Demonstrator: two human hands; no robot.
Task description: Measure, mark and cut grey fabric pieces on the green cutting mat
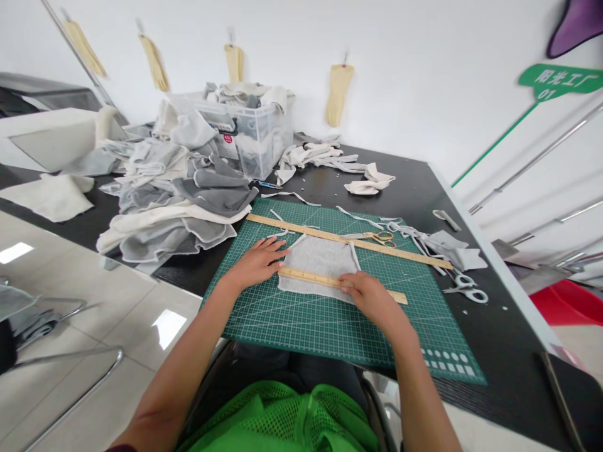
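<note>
1. Head view, nearest: green mesh vest (282,417), worn; green cutting mat (306,329), gridded, flat on black tabletop (409,182).
2. Right hand (370,296), one: fingers bent onto wooden short ruler (311,277), inward of its right end; in contact, but impossible to tell whether pinching or merely pressing.
3. Left hand (257,262), one: palm down, fingers apart, clamped on nothing; thumb side close by left end of short ruler and left edge of cloth.
4. Grey cloth piece (325,252), one: on mat, between hands, beneath short ruler; wider at near edge, narrower at far edge.
5. Handling note, by judgement: press short ruler evenly toward both ends; smooth cloth without stretching; check alignment against mat grid; keep fingertips back from measuring edge.
6. Long ruler (405,252), wooden: slantwise across mat, at far edge of cloth. Gold-handled scissors (384,238), along its far side. White-handled scissors (466,289), beside right edge of mat.
7. Farther left: heap of grey and cream fabric (155,188); clear bin (257,135), fabric-filled.
8. Farthest: pale yellow gloves (339,94), hung on white wall; green sign (560,78), right.
</note>
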